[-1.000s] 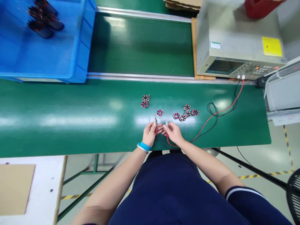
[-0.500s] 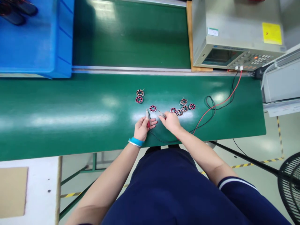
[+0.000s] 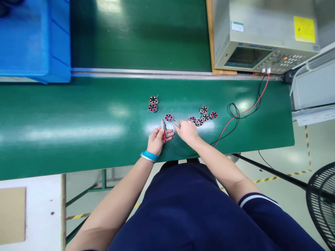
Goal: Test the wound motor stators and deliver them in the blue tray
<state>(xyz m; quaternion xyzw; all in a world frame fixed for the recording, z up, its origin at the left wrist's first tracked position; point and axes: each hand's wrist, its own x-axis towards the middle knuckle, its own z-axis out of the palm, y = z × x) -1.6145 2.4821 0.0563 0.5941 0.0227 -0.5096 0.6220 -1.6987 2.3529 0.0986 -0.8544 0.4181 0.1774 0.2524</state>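
Note:
My left hand (image 3: pixel 156 140) pinches an alligator clip (image 3: pixel 164 134) with a red sleeve between thumb and forefinger; its other fingers stretch to the right. The clip points away from me, its tip just left of and below a small round wound stator (image 3: pixel 169 118) with dark red coils. From the right, my right hand (image 3: pixel 188 131) grips a second alligator clip (image 3: pixel 177 123), partly hidden by the fingers. This clip's tip is close to the stator's right side; whether it bites a wire I cannot tell. Just beyond my right hand lie several more stators (image 3: pixel 205 118).
Two stators (image 3: pixel 153 104) lie farther back on the green bench (image 3: pixel 78 139). Red and black leads (image 3: pixel 230 120) run from a bench meter (image 3: pixel 251 57) at the back right. A blue bin (image 3: pixel 59 45) stands at the back left, and a black fan (image 3: pixel 321 198) at the lower right.
My right hand has brought its clip slightly left, closer to the single stator. My left hand keeps its clip in much the same place. The whole view has shifted a little.

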